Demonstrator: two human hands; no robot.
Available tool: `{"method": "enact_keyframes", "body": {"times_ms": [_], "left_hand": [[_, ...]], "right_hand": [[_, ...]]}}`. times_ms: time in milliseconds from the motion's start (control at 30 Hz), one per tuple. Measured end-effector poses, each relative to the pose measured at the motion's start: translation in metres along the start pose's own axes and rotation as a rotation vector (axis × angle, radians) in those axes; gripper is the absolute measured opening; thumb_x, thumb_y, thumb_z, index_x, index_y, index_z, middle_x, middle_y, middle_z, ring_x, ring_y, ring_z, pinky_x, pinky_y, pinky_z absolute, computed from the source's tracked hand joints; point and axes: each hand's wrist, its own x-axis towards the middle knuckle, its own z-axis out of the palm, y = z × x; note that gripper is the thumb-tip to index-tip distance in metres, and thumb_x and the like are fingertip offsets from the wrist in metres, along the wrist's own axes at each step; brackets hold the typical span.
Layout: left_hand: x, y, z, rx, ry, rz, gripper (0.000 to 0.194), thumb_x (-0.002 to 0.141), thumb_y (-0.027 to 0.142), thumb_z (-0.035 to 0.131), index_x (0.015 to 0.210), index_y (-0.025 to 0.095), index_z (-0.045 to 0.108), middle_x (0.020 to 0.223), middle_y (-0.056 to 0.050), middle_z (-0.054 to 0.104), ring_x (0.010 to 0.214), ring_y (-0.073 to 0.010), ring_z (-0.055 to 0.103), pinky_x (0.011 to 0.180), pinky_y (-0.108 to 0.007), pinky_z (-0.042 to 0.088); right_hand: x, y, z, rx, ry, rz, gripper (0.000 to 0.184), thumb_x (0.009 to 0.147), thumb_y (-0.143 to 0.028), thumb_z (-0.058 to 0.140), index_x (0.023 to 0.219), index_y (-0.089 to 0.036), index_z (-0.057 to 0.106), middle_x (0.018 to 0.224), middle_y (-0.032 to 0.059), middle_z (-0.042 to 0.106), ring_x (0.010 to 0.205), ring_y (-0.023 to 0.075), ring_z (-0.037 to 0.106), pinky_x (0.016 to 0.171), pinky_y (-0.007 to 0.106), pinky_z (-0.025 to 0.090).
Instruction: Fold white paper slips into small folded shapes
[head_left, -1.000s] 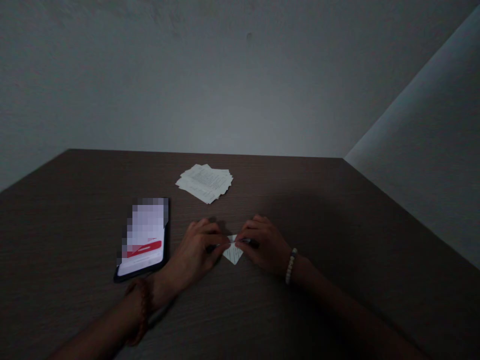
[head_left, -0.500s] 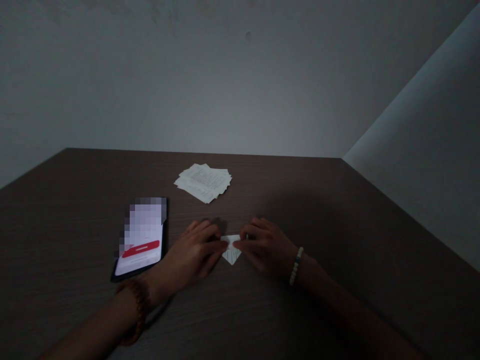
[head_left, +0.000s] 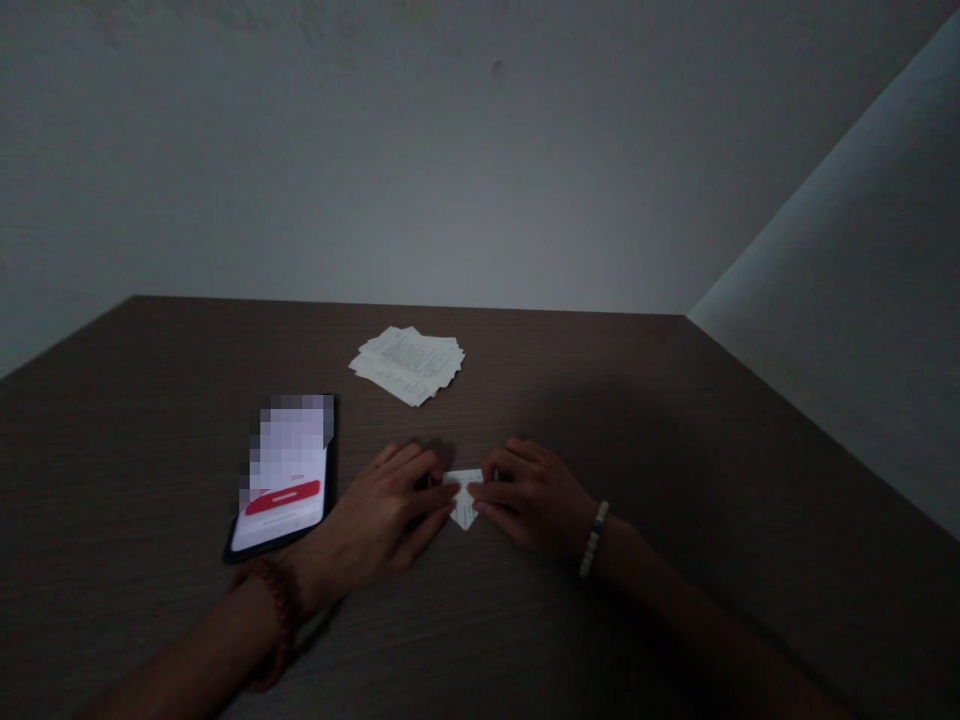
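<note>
A small folded piece of printed paper point(head_left: 466, 514) lies on the table between my hands, its lower end coming to a point. My left hand point(head_left: 397, 500) has its fingers closed on the paper's left side. From the right, my right hand point(head_left: 534, 492) grips the other side, thumb and fingers pinched together. The two thumbs nearly meet over the middle of the paper. My fingers hide both side corners.
A loose stack of printed paper sheets point(head_left: 409, 365) sits farther back on the brown wooden table point(head_left: 570, 350). Left of my left hand lies a lit smartphone point(head_left: 283, 525). A wall point(head_left: 450, 180) rises behind the table, another along its right side.
My hands have shifted very slightly, and the thumbs now cover a bit more of the folded paper. The stack and the smartphone stay where they were.
</note>
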Motion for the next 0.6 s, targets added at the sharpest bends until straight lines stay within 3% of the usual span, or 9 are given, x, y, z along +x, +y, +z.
{"method": "enact_keyframes", "body": {"times_ms": [267, 600], "left_hand": [[-0.0002, -0.0006, 0.0017, 0.052, -0.049, 0.011, 0.025, 0.089, 0.019, 0.045, 0.105, 0.022, 0.065, 0.094, -0.007, 0.051, 0.090, -0.0230, 0.047, 0.075, -0.038, 0.036], [-0.0013, 0.0002, 0.0004, -0.017, -0.026, 0.003, 0.025, 0.087, 0.017, 0.048, 0.104, 0.023, 0.065, 0.096, -0.006, 0.051, 0.091, -0.0226, 0.047, 0.076, -0.037, 0.036]], "right_hand": [[-0.0002, -0.0020, -0.0034, -0.026, -0.004, -0.001, 0.010, 0.089, -0.027, 0.058, 0.094, -0.022, 0.065, 0.090, 0.0032, 0.058, 0.086, 0.0178, 0.047, 0.075, 0.031, 0.037], [-0.0065, -0.0050, -0.0041, 0.034, 0.032, -0.122, 0.010, 0.087, -0.018, 0.056, 0.092, -0.020, 0.065, 0.103, 0.0041, 0.067, 0.085, 0.0173, 0.051, 0.075, 0.031, 0.043]]}}
